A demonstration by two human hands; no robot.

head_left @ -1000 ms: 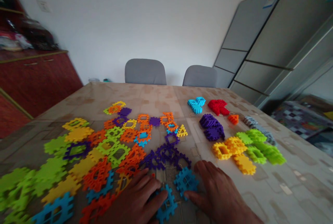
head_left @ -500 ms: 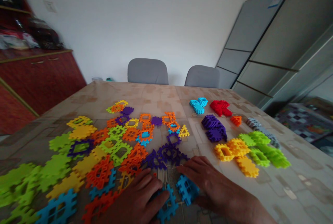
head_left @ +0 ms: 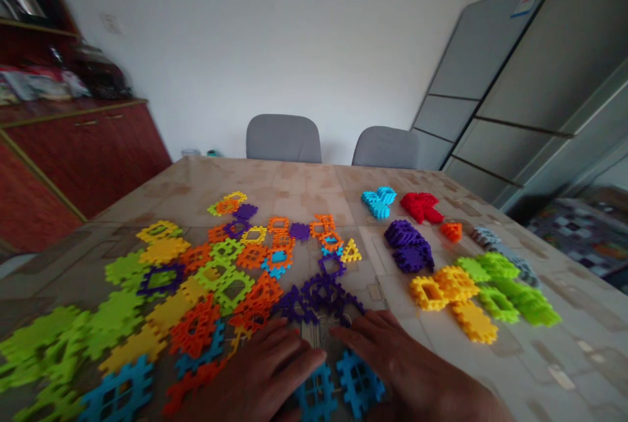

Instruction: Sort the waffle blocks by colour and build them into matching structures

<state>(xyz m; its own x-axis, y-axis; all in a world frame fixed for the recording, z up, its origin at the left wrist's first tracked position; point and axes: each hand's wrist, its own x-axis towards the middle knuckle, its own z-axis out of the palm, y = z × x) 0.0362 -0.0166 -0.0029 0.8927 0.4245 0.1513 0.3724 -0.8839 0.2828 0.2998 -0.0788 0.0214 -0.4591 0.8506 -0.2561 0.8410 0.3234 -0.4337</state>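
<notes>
Two blue window-shaped interlocking plastic pieces lie side by side near the front edge of the view. My left hand (head_left: 262,366) grips the left blue window piece (head_left: 318,390), its thumb along the piece's top corner. The other blue window piece (head_left: 360,379) is in my right hand (head_left: 400,360), fingers over its far side and thumb low beside it, partly out of sight. A narrow gap separates the two pieces. Just beyond my fingertips sit dark purple pieces (head_left: 324,294). Orange pieces (head_left: 258,301) lie beside my left hand.
Loose green pieces (head_left: 115,320), yellow ones (head_left: 169,307) and another blue window piece (head_left: 118,392) spread across the left. Sorted stacks stand on the right: light blue (head_left: 379,203), red (head_left: 420,206), purple (head_left: 408,245), yellow-orange (head_left: 444,288), green (head_left: 510,288) and grey (head_left: 505,252). Two chairs (head_left: 283,139) stand behind the table.
The right blue piece, tilted before, now lies flatter and in line with the left one. Both hands have shifted slightly downward in view, and the camera view has moved a little.
</notes>
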